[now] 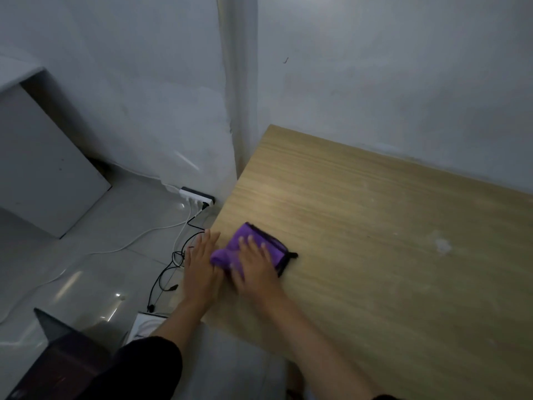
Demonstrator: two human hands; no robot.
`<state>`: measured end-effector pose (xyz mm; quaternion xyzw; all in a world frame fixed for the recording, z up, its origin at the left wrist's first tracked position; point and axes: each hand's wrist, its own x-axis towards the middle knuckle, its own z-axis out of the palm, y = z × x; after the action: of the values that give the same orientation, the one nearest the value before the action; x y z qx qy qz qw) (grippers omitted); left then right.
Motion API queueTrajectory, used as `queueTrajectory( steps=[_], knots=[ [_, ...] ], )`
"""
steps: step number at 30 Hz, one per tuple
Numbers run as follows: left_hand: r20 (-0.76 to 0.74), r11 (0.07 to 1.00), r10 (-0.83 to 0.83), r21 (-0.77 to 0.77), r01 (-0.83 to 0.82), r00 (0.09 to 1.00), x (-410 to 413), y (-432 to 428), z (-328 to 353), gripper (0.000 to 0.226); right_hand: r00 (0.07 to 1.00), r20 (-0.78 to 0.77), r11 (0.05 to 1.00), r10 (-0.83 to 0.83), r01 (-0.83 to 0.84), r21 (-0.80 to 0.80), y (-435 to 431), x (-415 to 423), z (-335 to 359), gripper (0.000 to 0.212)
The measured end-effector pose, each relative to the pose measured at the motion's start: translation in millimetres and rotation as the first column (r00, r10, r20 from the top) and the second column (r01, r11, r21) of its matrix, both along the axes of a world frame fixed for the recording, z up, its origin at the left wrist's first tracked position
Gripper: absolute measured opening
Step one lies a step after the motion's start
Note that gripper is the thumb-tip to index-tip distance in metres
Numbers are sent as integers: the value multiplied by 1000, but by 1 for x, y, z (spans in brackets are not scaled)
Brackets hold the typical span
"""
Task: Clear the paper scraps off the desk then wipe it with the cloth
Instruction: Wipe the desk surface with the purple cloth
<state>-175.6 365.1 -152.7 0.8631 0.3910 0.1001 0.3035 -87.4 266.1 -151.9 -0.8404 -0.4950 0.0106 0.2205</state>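
A folded purple cloth (253,243) with a dark trim lies near the left edge of the light wooden desk (375,241). My right hand (255,265) presses flat on top of the cloth, fingers spread; its outline is blurred. My left hand (202,261) rests flat at the desk's left edge, fingers together and pointing away from me, touching the cloth's left side. No paper scraps show on the desk. A pale smudge (439,243) marks the desk surface at the right.
The desk stands against a white wall (389,82). On the tiled floor to the left lie a power strip (197,196) with white and black cables (170,267), a white cabinet (43,168), a dark laptop (57,356) and a white box (147,324).
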Motion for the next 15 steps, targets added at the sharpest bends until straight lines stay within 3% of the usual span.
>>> queueTrajectory(
  steps=[2,5,9,13,15],
  knots=[
    [-13,1000,-25,3,25,1000,-14,1,-5,73,995,11,990,103,-101,-94,-15,-22,-20,46],
    [50,995,50,-89,-45,997,-26,1,-6,57,995,-74,994,61,-67,-88,-39,-2,-27,45],
    [156,969,90,-241,-51,984,-35,-2,2,42,965,-147,975,-218,209,-74,-76,49,-25,52],
    [230,934,117,-355,-28,966,-47,0,16,44,833,-225,862,-505,497,-96,-83,69,-8,45],
    [272,926,105,-376,5,956,-53,-2,21,49,796,-239,820,-557,573,-2,-61,48,8,50]
  ],
)
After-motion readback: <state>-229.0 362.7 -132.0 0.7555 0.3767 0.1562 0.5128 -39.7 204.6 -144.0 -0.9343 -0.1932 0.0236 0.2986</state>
